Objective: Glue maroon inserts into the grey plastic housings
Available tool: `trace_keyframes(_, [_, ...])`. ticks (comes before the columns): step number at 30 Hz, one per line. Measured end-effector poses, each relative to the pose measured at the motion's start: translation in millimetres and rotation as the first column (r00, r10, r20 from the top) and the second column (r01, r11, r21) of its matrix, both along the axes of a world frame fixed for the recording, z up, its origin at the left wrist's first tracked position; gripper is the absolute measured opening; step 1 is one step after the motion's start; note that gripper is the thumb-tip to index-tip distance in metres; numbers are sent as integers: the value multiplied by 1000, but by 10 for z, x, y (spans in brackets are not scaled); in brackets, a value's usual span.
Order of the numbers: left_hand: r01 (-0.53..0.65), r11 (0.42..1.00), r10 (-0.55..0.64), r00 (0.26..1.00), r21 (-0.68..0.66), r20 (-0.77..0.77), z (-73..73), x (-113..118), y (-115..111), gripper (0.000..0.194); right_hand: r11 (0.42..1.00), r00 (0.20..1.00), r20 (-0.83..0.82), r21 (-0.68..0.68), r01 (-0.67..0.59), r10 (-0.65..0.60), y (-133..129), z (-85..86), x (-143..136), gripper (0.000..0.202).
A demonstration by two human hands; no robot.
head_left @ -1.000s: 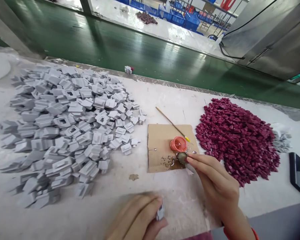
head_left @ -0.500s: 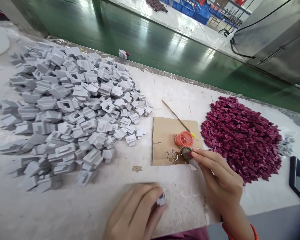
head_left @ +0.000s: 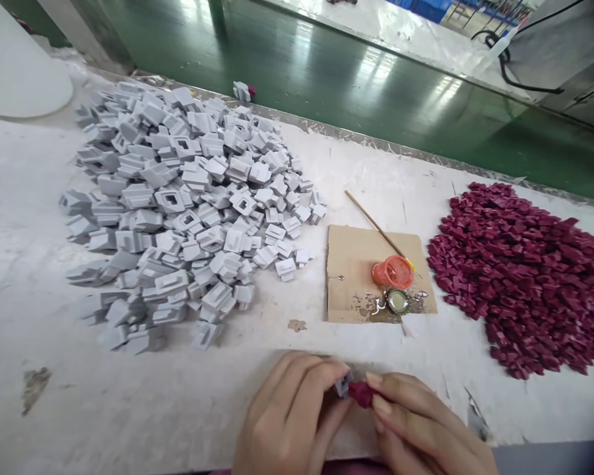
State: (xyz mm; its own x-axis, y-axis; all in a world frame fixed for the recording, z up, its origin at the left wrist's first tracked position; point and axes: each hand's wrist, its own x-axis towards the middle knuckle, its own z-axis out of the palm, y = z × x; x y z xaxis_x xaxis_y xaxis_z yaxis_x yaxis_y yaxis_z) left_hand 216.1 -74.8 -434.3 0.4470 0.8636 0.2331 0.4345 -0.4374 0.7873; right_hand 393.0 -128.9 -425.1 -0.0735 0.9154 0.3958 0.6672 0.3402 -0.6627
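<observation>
Near the table's front edge, my left hand point(head_left: 292, 412) is closed on a small grey plastic part point(head_left: 343, 384) with an opening in its end. My right hand point(head_left: 420, 419) pinches a dark maroon piece point(head_left: 361, 394) and holds it against the open end of the grey part; how far it sits inside cannot be made out. Beyond the hands lies a cardboard sheet point(head_left: 346, 254). On it are an orange-red cup point(head_left: 393, 272), a bottle cap point(head_left: 397, 301) amid wet, shiny spots, and the yellow-tipped end of a thin stick point(head_left: 376, 226).
A big heap of grey parts point(head_left: 188, 218) covers the left of the white table point(head_left: 257, 323). At the right lies a heap of maroon pieces point(head_left: 525, 277). A green conveyor belt point(head_left: 327, 72) runs along the back, with a joined grey-and-maroon piece point(head_left: 243, 91) at its edge.
My right hand has brought the maroon piece from the bottle cap back to the grey part in my left hand. The view has shifted, so the table's contents appear further right.
</observation>
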Motion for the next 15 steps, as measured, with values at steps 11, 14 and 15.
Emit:
trace_keyframes(11, [-7, 1000, 7, 1000, -26, 30, 7, 1, -18, 21, 996, 996, -15, 33, 89, -88, 82, -23, -147, 25])
trace_keyframes(14, [-3, 1000, 3, 1000, -17, -2, 12, -6, -19, 20, 970, 975, -63, 98, 220, -215, 89, -89, -240, 17])
trace_keyframes(15, [7, 1000, -7, 1000, -5, -14, 11, -10, -17, 21, 964, 970, -74, 119, 237, -230, 103, -87, -252, 17])
